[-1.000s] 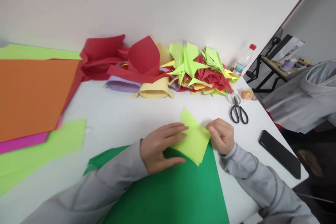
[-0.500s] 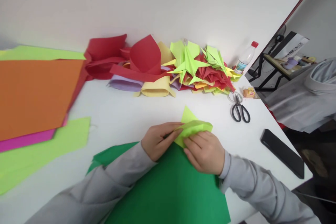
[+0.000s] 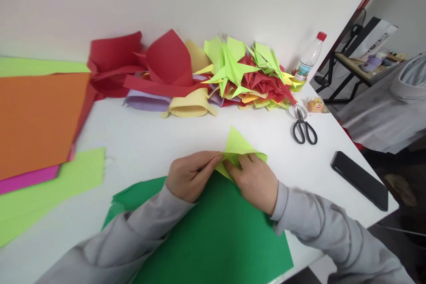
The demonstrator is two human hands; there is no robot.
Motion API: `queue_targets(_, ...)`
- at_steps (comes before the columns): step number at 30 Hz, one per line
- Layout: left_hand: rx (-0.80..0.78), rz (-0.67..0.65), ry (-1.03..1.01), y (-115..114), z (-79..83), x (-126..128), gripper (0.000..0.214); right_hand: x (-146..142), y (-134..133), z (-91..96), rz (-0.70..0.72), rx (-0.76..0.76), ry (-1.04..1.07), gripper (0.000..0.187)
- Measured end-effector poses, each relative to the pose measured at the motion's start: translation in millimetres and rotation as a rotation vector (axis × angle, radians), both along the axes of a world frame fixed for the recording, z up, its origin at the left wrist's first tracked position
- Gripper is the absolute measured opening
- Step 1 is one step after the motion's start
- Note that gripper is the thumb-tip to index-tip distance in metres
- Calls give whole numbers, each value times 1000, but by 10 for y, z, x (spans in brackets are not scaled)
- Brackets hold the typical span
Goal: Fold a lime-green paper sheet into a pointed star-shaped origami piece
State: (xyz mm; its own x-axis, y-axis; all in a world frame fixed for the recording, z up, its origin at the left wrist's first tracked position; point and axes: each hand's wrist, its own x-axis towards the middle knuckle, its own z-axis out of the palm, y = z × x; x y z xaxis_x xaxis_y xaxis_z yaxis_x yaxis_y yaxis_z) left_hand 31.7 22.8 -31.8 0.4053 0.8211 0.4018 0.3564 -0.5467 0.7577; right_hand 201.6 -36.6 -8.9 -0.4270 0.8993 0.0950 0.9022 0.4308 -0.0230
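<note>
A small lime-green folded paper [image 3: 238, 146] lies on the white table [image 3: 159, 142], at the far edge of a big dark-green sheet [image 3: 216, 235]. My left hand [image 3: 188, 175] pinches the paper's left edge with closed fingers. My right hand [image 3: 254, 179] presses down on its near right part, fingers together on the fold. The paper's far corner sticks up as a triangle beyond my fingers. Both arms wear grey sleeves.
A heap of folded and curled paper [image 3: 206, 75] in red, yellow, lilac and lime lies along the wall. Large orange [image 3: 36, 115], pink and lime sheets lie at left. Black scissors [image 3: 302, 128], a black phone [image 3: 359, 179], a plastic bottle [image 3: 309, 55] and a small wrapped snack [image 3: 314, 105] sit at right.
My right hand came from the paper's right corner over its top, folding that side toward my left hand. The flat square has become a smaller folded shape with a triangle tip.
</note>
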Motion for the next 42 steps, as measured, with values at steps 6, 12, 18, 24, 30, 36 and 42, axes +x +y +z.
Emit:
queue_targets(6,-18,124,21,-77,-32,15,30,8,7,-21,10,21,-2,33)
queue_targets(12,24,100,49,-81,-55,17,29,34,14,-50,14,43,-6,33)
queue_targets(18,52,65,83,-69,-62,-4,29,35,18,-69,-27,56,19,37)
queue_targets(24,-50,160,90,-113,-11,-19,42,35,-5,-66,-33,40,64,38)
queue_targets(30,-46,176,84,-208,-76,11,43,51,15,-72,-7,31,74,35)
queue_targets(36,-16,170,19,-399,-63,58,38,64,23,-81,-14,32,76,36)
queue_targets(42,-12,167,1,-601,-87,86,41,61,5,-60,-6,29,90,32)
